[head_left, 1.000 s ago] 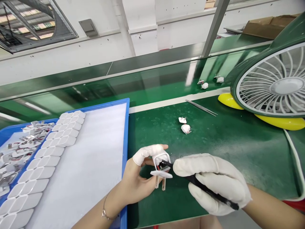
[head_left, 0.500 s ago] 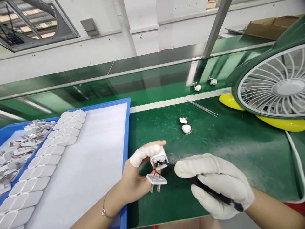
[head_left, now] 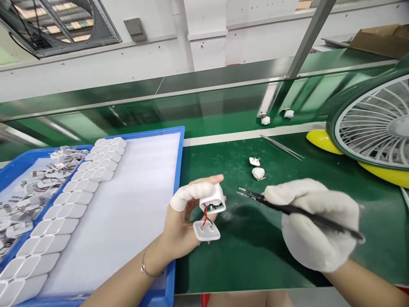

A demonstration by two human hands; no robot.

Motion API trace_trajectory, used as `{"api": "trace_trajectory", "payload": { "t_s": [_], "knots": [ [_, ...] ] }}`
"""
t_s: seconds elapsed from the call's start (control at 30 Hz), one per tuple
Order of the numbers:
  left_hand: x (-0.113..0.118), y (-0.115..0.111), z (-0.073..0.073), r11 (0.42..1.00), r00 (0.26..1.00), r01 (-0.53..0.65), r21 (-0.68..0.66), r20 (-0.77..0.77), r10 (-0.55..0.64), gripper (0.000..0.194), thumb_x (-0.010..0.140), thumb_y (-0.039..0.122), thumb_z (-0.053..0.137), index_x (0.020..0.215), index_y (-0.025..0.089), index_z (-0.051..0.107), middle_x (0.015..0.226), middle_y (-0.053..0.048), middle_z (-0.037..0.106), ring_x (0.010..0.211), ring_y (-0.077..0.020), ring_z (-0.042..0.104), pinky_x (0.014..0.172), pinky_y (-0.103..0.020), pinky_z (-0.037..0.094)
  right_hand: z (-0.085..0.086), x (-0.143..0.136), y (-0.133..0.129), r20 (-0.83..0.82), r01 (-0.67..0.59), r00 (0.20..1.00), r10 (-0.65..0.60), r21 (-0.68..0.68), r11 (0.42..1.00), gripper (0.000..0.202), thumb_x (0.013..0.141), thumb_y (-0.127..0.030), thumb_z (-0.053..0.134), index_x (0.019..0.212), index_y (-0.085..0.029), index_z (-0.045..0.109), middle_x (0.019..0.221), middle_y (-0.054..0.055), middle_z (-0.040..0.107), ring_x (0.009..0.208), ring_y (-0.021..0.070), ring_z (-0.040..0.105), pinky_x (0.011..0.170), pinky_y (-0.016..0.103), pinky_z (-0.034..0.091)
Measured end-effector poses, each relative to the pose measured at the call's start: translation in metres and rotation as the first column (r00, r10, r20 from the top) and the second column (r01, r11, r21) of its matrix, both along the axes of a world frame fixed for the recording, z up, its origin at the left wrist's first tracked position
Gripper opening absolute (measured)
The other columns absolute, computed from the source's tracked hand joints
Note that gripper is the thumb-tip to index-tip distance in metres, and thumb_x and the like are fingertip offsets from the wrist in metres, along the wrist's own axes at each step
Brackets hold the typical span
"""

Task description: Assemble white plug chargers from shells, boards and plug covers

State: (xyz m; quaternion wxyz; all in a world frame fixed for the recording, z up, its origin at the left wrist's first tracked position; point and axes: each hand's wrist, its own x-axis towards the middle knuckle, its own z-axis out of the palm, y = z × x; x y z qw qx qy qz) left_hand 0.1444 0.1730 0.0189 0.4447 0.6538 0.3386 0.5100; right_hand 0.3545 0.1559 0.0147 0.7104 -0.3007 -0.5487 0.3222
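Held in my left hand (head_left: 187, 217) is a white charger housing (head_left: 214, 197), its open side facing me and a green circuit board showing inside. Red and black wires run from it down to a white plug cover (head_left: 206, 231), which hangs below the housing. A white finger cot covers one finger of this hand. My right hand (head_left: 315, 221), in a white glove, grips black tweezers (head_left: 287, 208). Their tips point left, a little apart and with nothing between them, to the right of the housing.
A blue tray (head_left: 179, 170) on the left holds rows of white housings (head_left: 76, 197). Beside it, another blue tray (head_left: 19, 160) contains wired plug parts. Loose charger parts (head_left: 258, 173), metal tweezers (head_left: 281, 147) and a green fan (head_left: 377, 123) are on the bench's right side.
My right hand has drawn the black tweezers out of the housing and away to the right. The plug cover has tilted, so its inner face shows more. The view has shifted slightly.
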Motion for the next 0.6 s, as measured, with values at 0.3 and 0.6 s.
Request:
{"api": "trace_trajectory", "payload": {
  "t_s": [0.3,0.6],
  "knots": [
    [0.001,0.006,0.014,0.977,0.990,-0.101,-0.187,0.083,0.118,0.038,0.080,0.015,0.068,0.110,0.026,0.047,0.109,-0.005,0.068,0.078,-0.0173,0.071,0.066,-0.032,0.064,-0.005,-0.005,0.023,-0.275,-0.091,0.961,-0.027,-0.407,0.909,0.011,0.080,-0.020,0.068,0.081,-0.019,0.057,0.088,0.005,0.067,0.065,0.0173,0.065,0.045,0.024,0.054],
    [-0.002,0.010,0.024,0.927,0.971,-0.047,-0.373,0.202,0.130,0.022,0.078,0.027,0.070,0.092,0.014,0.059,0.086,-0.007,0.073,0.057,-0.0154,0.069,0.052,-0.024,0.060,-0.019,-0.007,0.037,-0.268,-0.067,0.961,-0.074,-0.482,0.874,0.016,0.073,-0.026,0.074,0.078,-0.017,0.062,0.085,0.004,0.067,0.056,0.0119,0.058,0.044,0.021,0.051]
  ]
}}
